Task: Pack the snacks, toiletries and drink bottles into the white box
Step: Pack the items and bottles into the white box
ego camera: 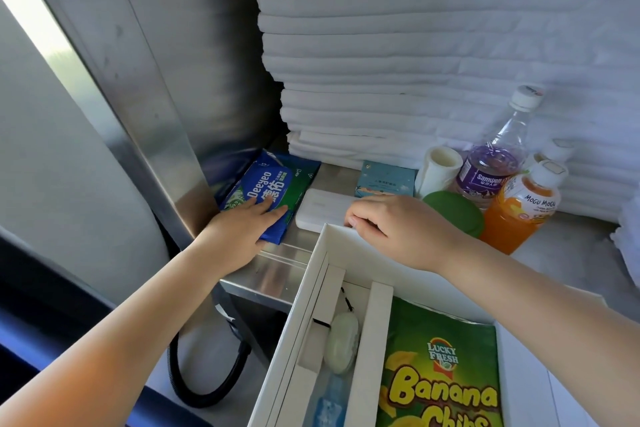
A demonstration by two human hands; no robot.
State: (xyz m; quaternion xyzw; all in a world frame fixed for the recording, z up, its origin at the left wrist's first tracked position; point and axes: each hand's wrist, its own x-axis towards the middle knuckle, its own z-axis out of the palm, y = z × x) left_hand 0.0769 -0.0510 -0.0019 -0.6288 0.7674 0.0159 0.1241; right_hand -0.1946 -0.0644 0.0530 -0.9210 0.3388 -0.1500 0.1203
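The white box (313,274) stands open at the front on a steel shelf (273,270). Inside it lie a Banana Chips bag (443,378), a small white pouch (341,347) and a blue packet (325,406) between white dividers. My left hand (239,229) rests with straight fingers on a blue and green wipes pack (277,184) at the shelf's left. My right hand (391,229) curls its fingers over the box's far rim, next to a flat white case (320,210). Behind stand a teal carton (386,180), a purple-label bottle (491,170) and an orange Mogu Mogu bottle (519,215).
A tall stack of folded white towels (415,45) fills the back. A white cup (438,166) and a green lid (453,211) sit between the carton and the bottles. A steel panel (156,97) walls the left side. A black hose (194,374) loops below the shelf.
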